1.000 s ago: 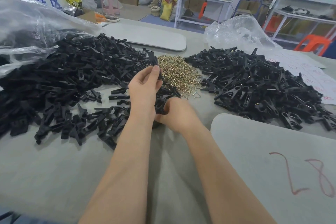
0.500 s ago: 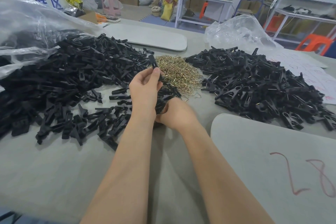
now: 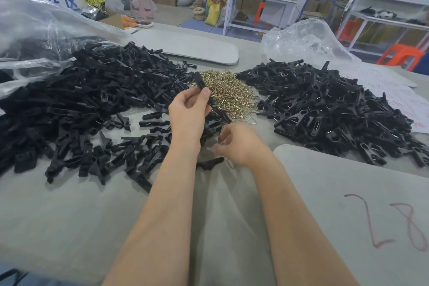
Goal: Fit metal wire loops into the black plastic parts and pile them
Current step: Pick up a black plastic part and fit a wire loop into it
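Your left hand (image 3: 189, 114) pinches one black plastic part (image 3: 200, 82) between thumb and fingertips, the part standing up above the knuckles. Your right hand (image 3: 242, 144) sits lower and nearer to you, with its fingers curled inward. They are blurred, so you cannot tell whether they pinch anything. A single black piece (image 3: 210, 165) and a thin wire (image 3: 229, 163) show at the counter (image 3: 69, 227) just below that hand.

Just beyond both hands lies the heap of brass-coloured wire loops (image 3: 232, 90). To its left spreads the large left pile (image 3: 92, 104) of black parts, reaching back to a clear plastic bag (image 3: 34, 30). To its right sits the right pile (image 3: 325, 109), where wire glints among the black pieces.

A grey pad (image 3: 348, 193) near your right forearm bears "28" handwritten in red. Sheets of paper (image 3: 394, 93) past the right pile carry red marks too small to read. Far left, blue characters (image 3: 65, 2) show on a white surface, one reading "区".
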`<state>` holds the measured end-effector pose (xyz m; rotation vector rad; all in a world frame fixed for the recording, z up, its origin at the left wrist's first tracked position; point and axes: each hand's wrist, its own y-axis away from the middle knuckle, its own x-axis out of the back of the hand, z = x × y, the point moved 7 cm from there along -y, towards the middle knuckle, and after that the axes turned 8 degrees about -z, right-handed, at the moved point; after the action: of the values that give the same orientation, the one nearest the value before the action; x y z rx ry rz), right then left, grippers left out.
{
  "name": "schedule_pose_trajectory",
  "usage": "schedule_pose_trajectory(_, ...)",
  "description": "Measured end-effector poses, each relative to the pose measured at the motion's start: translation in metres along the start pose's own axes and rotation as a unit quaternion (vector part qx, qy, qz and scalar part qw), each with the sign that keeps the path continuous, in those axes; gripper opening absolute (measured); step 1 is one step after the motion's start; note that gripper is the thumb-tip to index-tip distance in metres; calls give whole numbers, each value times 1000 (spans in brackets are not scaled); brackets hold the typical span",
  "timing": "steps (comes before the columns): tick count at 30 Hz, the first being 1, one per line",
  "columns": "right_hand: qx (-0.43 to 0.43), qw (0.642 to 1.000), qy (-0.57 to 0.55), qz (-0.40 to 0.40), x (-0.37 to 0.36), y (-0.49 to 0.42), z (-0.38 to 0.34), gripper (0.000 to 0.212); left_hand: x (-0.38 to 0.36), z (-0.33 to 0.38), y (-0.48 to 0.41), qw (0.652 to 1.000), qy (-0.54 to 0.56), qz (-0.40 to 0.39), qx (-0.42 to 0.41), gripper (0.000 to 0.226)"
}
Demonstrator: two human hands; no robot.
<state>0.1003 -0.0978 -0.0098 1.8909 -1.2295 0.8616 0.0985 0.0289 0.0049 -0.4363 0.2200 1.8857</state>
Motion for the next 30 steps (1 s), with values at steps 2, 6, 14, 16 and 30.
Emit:
schedule_pose_trajectory(2,-2,999,23,-27,-2,0,-2,18,0,0,0,1000,-1,2,-1,22)
schedule_pose_trajectory(6,-30,998,23,-42,0,1,4,24,-1,0,1,1000,-27,-7,0,26)
schedule_pose_trajectory(14,-60,997,23,-31,10,7,8,15,-13,-1,5,975,-204,-86,3,15)
schedule_pose_trajectory(16,-54,998,17,-30,10,8,6,18,-15,-1,6,965,-245,-97,-9,14)
schedule_pose_trajectory(30,-30,992,-101,71,38,12,28,24,-27,-5,10,881,-446,-142,-65,16)
